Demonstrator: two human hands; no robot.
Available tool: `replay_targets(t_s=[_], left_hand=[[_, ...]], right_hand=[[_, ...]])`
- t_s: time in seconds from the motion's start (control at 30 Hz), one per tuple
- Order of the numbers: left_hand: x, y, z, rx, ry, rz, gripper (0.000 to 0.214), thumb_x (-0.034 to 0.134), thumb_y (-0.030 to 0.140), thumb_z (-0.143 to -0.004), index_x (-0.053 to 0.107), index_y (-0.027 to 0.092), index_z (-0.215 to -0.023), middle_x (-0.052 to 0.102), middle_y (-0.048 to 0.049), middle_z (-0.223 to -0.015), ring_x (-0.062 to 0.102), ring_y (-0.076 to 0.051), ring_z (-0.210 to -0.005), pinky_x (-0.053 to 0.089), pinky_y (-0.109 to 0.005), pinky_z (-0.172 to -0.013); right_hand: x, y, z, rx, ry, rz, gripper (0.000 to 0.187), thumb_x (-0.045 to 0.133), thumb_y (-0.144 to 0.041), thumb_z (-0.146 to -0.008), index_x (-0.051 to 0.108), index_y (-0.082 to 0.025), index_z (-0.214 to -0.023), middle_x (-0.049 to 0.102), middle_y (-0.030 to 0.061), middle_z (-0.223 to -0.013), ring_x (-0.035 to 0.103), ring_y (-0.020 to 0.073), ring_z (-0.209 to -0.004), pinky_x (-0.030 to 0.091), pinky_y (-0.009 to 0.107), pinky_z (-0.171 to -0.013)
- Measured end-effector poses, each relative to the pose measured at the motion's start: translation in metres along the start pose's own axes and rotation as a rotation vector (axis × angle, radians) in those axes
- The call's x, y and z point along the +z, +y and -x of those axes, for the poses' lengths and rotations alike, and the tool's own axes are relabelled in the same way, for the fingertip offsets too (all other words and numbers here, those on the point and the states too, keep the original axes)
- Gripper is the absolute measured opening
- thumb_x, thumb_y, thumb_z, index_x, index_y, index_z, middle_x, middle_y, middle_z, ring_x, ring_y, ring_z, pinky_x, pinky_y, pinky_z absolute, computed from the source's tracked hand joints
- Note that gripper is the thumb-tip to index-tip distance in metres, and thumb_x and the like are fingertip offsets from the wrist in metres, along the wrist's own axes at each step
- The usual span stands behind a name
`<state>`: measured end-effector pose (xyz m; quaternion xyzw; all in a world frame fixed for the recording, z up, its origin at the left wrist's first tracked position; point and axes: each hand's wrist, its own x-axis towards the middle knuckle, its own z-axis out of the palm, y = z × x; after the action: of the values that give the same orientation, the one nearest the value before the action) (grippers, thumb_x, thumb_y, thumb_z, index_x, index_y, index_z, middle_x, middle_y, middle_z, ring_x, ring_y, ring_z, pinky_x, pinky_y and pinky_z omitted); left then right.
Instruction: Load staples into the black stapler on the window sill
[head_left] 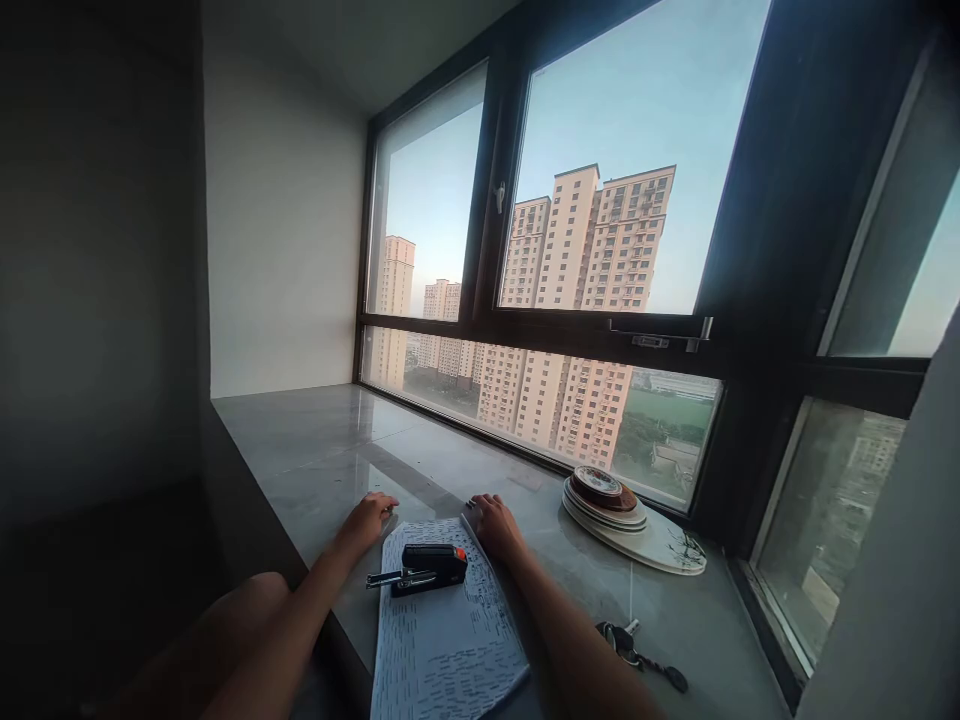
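A stack of paper sheets (450, 665) covered in writing lies on the stone window sill in front of me. On its upper part rests a black stapler (431, 570) with an orange-red spot at one end and a metal arm sticking out to the left. My left hand (373, 515) rests by the top left corner of the paper, fingers loosely bent and nothing visible in them. By the top right corner, my right hand (491, 518) lies on the sill with its fingers spread a little. Neither hand touches the stapler.
Stacked plates (604, 505) stand right of my right hand, on an oval board (675, 550) by the window. A bunch of keys (634, 650) lies beside my right forearm. The grey sill (300, 430) ends at a dark front edge on the left. Tall buildings show outside.
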<state>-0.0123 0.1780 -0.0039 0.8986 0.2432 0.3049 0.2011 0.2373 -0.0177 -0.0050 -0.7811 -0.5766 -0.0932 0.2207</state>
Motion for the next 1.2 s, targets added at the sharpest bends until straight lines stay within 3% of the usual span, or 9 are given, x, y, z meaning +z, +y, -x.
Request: replay_targets(t_s=[0.17,0.27,0.33,0.5,0.67,0.77,0.87,1.03,1.2], left_hand=[[-0.01,0.003,0.03,-0.061,0.189,0.048,0.025,0.053,0.021,-0.081,0.075,0.018,-0.092,0.072,-0.0087,-0.091,0.068,-0.022,-0.085,0.053,-0.034,-0.081],[-0.016,0.01,0.053,-0.067,0.387,0.187,0.029,0.052,0.036,-0.084,0.075,0.02,-0.092,0.073,-0.0082,-0.089,0.069,-0.022,-0.08,0.056,-0.034,-0.074],[-0.018,0.015,0.065,-0.094,0.458,0.29,0.036,0.052,0.047,-0.085,0.075,0.02,-0.089,0.073,-0.008,-0.084,0.07,-0.021,-0.07,0.057,-0.031,-0.063],[-0.017,0.03,0.082,-0.169,0.447,0.473,0.046,0.056,0.061,-0.082,0.074,0.019,-0.092,0.073,-0.004,-0.072,0.062,-0.014,-0.048,0.05,-0.024,-0.045],[-0.015,0.047,0.088,-0.13,0.383,0.452,0.047,0.057,0.061,-0.082,0.077,0.021,-0.096,0.068,-0.0028,-0.069,0.054,-0.012,-0.045,0.045,-0.022,-0.04],[-0.016,0.05,0.089,-0.096,0.378,0.453,0.048,0.053,0.058,-0.085,0.076,0.02,-0.103,0.066,-0.0034,-0.075,0.055,-0.012,-0.048,0.05,-0.024,-0.046],[-0.02,0.053,0.09,-0.068,0.38,0.425,0.046,0.052,0.053,-0.088,0.074,0.02,-0.111,0.066,-0.0039,-0.081,0.057,-0.012,-0.051,0.052,-0.026,-0.053],[-0.027,0.07,0.092,-0.096,0.4,0.434,0.045,0.054,0.052,-0.087,0.073,0.019,-0.112,0.068,-0.0033,-0.079,0.057,-0.012,-0.052,0.051,-0.026,-0.056],[-0.021,0.083,0.097,-0.308,0.373,0.481,0.058,0.061,0.059,-0.081,0.07,0.014,-0.116,0.066,0.0,-0.059,0.059,-0.016,-0.048,0.05,-0.026,-0.052]], right_hand=[[0.001,0.001,0.0,-0.001,0.036,-0.025,0.05,0.048,-0.006,-0.078,0.059,-0.022,-0.124,0.064,0.0068,-0.121,0.053,0.022,-0.113,0.042,0.03,-0.091],[0.001,0.002,0.0,0.006,0.035,-0.037,0.054,0.048,-0.003,-0.076,0.058,-0.022,-0.126,0.064,0.0073,-0.122,0.053,0.0221,-0.114,0.042,0.03,-0.092],[0.001,0.002,0.0,-0.019,0.038,-0.062,0.056,0.048,-0.003,-0.075,0.057,-0.022,-0.127,0.064,0.007,-0.121,0.053,0.022,-0.115,0.041,0.03,-0.094],[0.0,-0.001,0.001,-0.062,-0.005,-0.056,0.044,0.05,-0.013,-0.084,0.06,-0.025,-0.125,0.064,0.0056,-0.124,0.053,0.0238,-0.114,0.041,0.034,-0.094],[-0.001,-0.002,0.0,-0.093,-0.069,-0.086,0.042,0.045,-0.018,-0.09,0.059,-0.029,-0.128,0.061,0.0036,-0.134,0.051,0.0261,-0.118,0.041,0.041,-0.094],[-0.005,0.0,0.0,-0.099,-0.032,-0.251,0.046,0.048,-0.015,-0.087,0.059,-0.029,-0.13,0.058,0.0041,-0.138,0.051,0.0262,-0.12,0.04,0.043,-0.098],[-0.014,-0.006,0.002,-0.182,-0.017,-0.587,0.034,0.054,-0.029,-0.09,0.065,-0.024,-0.122,0.062,0.0083,-0.131,0.057,0.0257,-0.112,0.045,0.041,-0.095],[-0.028,-0.036,0.006,-0.399,-0.342,-1.096,0.046,0.06,-0.054,-0.088,0.07,-0.016,-0.113,0.07,0.0104,-0.109,0.063,0.0238,-0.099,0.048,0.036,-0.087],[-0.022,-0.055,0.008,-0.432,-0.626,-1.109,0.062,0.079,-0.051,-0.07,0.069,-0.016,-0.119,0.071,0.0062,-0.102,0.064,0.0206,-0.088,0.05,0.03,-0.078]])
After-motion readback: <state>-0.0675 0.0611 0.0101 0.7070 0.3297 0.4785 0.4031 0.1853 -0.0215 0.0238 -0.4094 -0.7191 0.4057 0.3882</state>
